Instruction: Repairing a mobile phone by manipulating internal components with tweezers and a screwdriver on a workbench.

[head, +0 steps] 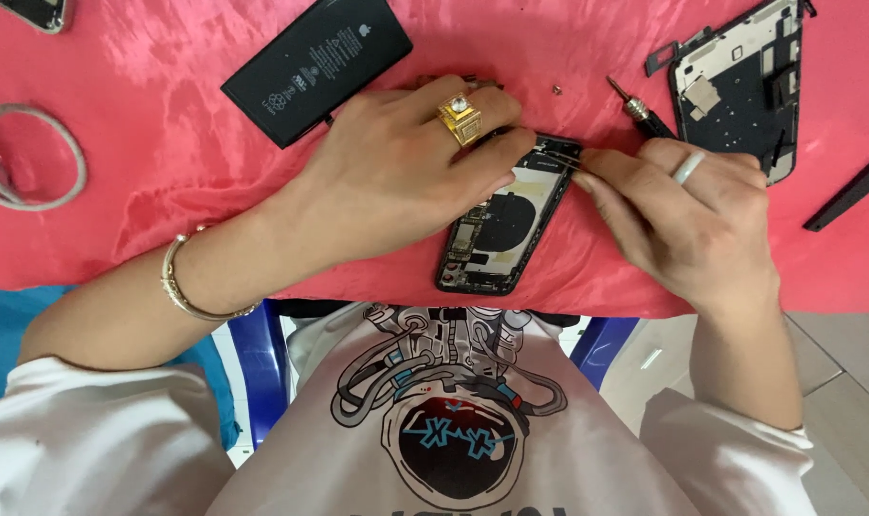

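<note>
Head view looks straight down on a table draped in shiny red cloth, with the person sat right up against its edge in a white printed shirt. Biggest thing on the cloth after that is the black flat battery lying loose near the top, just beyond the left hand. Over at the top right corner there's a separated phone panel lying with its inner side up, well apart from the work.

Dead centre sits the opened phone body, back off, insides showing, tilted a bit on the cloth. The left hand is laid over its upper left part, fingers curled down and pressing on the frame to pin it, gold ring and a bracelet on that side. So it's bearing down on the phone rather than wrapped round it.

The right hand comes in from the other side, fingers pinched tight on a thin pair of tweezers, tips poking at the top corner of the phone body, right by the left fingertips.

Smaller stuff: a screwdriver lying just behind the right hand, a grey ring-shaped thing at the far left edge, and one tiny screw loose on the cloth near the screwdriver.
</note>
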